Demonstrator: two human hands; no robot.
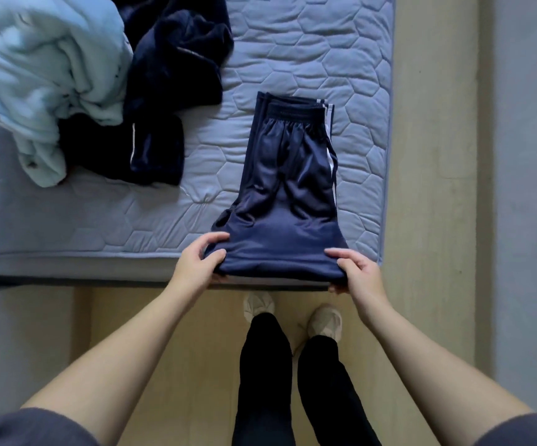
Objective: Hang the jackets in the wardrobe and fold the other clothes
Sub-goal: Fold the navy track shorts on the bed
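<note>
Both hands grip the near end of the navy sports bottoms [288, 175], which lie flat on the corner of the quilted mattress [341, 43]; the left hand [198, 262] pinches the near-left corner, thumb and forefinger curled over the top layer; the right hand [358, 270] pinches the near-right corner, fingers above and thumb beneath. From the grip the garment runs straight away to its elastic waistband [292, 112] at the far end; the white side stripes [329, 156] run along the edge beyond the right hand. The cloth between the hands sits at the mattress edge, with some slack bulging just beyond the left hand.

The step in hand looks like the crosswise fold, near end carried onto the waistband. To do it well, I judge: draw the hands slightly apart first, so the held edge goes taut and the bulge flattens; catch every layer in each pinch, since the fabric looks slippery and an under layer may lag; lift both corners level and at one pace; set the edge square on the waistband; release only once it lies flat.

Far beyond the left hand, well apart from the grip, a pale blue fleece [45, 66], a dark plush garment [177, 59] and a dark piece with white piping [154, 149] lie heaped, unfolded.
</note>
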